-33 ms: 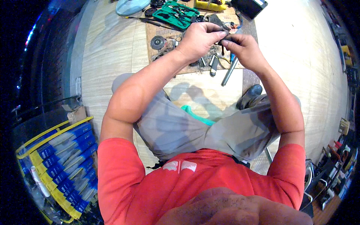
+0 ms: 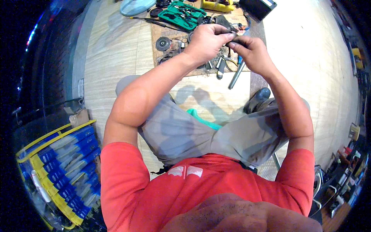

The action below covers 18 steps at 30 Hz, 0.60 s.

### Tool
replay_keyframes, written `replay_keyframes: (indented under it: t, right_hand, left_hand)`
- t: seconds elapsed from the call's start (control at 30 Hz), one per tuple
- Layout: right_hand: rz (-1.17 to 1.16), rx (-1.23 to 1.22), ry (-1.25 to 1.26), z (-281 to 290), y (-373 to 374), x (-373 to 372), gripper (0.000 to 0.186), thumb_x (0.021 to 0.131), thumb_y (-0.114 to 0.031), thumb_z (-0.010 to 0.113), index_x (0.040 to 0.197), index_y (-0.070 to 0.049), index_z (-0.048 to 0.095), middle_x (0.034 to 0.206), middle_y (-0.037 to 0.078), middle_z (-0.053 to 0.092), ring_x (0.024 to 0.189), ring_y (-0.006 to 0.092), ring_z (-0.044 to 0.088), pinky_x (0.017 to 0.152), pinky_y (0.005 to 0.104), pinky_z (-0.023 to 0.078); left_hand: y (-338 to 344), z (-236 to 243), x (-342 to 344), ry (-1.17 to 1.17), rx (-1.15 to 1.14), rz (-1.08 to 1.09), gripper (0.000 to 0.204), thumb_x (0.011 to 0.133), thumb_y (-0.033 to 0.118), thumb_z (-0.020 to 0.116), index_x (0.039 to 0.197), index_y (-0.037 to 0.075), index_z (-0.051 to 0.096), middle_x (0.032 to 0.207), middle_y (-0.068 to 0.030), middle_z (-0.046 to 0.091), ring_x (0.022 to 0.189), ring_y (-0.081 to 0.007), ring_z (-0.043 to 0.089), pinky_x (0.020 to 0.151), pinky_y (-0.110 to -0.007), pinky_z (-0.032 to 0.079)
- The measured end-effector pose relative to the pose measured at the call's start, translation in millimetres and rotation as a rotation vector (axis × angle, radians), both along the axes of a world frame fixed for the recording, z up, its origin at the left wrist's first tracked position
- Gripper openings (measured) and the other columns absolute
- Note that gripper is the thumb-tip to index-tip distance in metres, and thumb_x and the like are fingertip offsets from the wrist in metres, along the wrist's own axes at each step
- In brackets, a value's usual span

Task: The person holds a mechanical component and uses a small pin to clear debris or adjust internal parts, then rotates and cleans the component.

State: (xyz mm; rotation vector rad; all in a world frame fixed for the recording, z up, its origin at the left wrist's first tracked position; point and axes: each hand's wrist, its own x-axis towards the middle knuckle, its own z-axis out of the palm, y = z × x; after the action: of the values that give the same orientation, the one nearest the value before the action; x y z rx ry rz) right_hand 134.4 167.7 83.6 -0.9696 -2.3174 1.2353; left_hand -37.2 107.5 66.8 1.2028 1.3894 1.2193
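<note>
My left hand [image 2: 206, 43] and my right hand [image 2: 250, 53] meet above the far end of a brown work mat [image 2: 160, 33]. Both are closed, with thumbs and fingers pinching a small dark part [image 2: 233, 36] between them. Its kind cannot be made out, since the fingertips cover most of it. Just below my hands lie pliers [image 2: 230, 63], a small black-and-silver tool [image 2: 220, 69] and a metal bar with a blue section [image 2: 236, 75]. Left of my left hand is a round black wheel-like part [image 2: 163, 43].
Beyond my hands are an open green tool case [image 2: 182, 15], a yellow tray [image 2: 217, 5], a black box [image 2: 258, 8] and a pale blue disc [image 2: 137, 5]. A yellow-and-blue rack [image 2: 62, 170] stands at left. Something green [image 2: 203, 120] lies between my legs.
Both hands keep their pinch in almost the same place. A narrow dark end that hung below the fingers no longer shows there.
</note>
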Motion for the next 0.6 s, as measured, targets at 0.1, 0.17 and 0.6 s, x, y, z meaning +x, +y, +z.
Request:
replay_keyframes:
  t: [0.1, 0.17, 0.6]
  right_hand:
    - [-0.025, 0.112, 0.013, 0.3, -8.0, -1.6, 0.023, 0.086, -0.02, 0.063, 0.097, 0.0, 0.068, 0.075, 0.017, 0.066, 0.065, 0.0213, 0.063, 0.063, 0.0336, 0.048]
    - [-0.037, 0.131, -0.014, 5.4, -11.3, -3.4, 0.023, 0.087, -0.019, 0.062, 0.098, 0.0, 0.068, 0.077, 0.018, 0.067, 0.066, 0.0238, 0.064, 0.064, 0.0343, 0.049]
    - [-0.016, -0.121, -0.044, 4.6, -4.0, 3.1, 0.021, 0.091, -0.016, 0.059, 0.098, 0.002, 0.067, 0.072, -0.003, 0.057, 0.065, 0.0043, 0.047, 0.057, 0.022, 0.039]
  left_hand:
    - [-0.9, 4.1, 7.2, 0.059, -0.003, 0.069, 0.024, 0.085, 0.019, 0.068, 0.095, -0.003, 0.068, 0.085, -0.0052, 0.068, 0.076, -0.0094, 0.059, 0.069, -0.024, 0.048]
    - [-2.7, 7.6, 10.0, 0.118, 0.002, 0.118, 0.024, 0.084, 0.019, 0.068, 0.094, -0.003, 0.068, 0.084, -0.0055, 0.068, 0.074, -0.0095, 0.059, 0.068, -0.025, 0.048]
    - [0.3, -3.1, 7.4, -0.106, 0.041, -0.025, 0.024, 0.088, 0.019, 0.064, 0.101, -0.001, 0.068, 0.087, -0.0019, 0.068, 0.076, -0.0073, 0.059, 0.07, -0.024, 0.049]
